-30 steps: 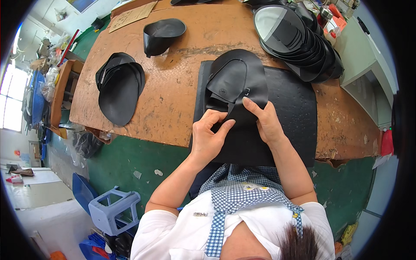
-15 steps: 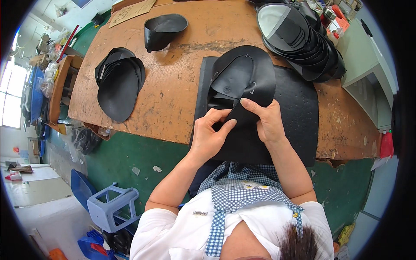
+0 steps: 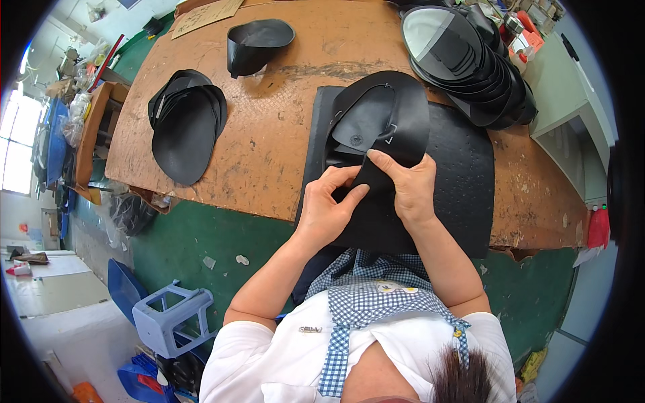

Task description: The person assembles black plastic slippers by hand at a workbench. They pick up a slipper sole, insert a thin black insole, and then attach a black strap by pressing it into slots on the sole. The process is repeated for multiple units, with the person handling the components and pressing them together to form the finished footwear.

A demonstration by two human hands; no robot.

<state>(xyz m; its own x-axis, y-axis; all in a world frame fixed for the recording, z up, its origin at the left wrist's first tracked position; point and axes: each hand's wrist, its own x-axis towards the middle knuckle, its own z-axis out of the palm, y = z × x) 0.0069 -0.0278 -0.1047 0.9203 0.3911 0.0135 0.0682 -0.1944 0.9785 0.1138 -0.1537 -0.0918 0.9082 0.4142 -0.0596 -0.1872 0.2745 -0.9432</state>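
My right fingers [image 3: 387, 164] sit nearer my left fingers [image 3: 339, 176] now; both pinch the black piece [image 3: 411, 124], seemingly steadying its edge.

The curved piece [image 3: 411, 121] I grip is black with small touches of white, and the mat [image 3: 463, 188] beneath it is black too. My table [image 3: 269, 161] is orange-brown with dark streaks, the floor [image 3: 222, 235] green, the stool [image 3: 156, 332] pale blue. I wear a white shirt [image 3: 245, 356] under an apron [image 3: 366, 309] checked in blue and white.
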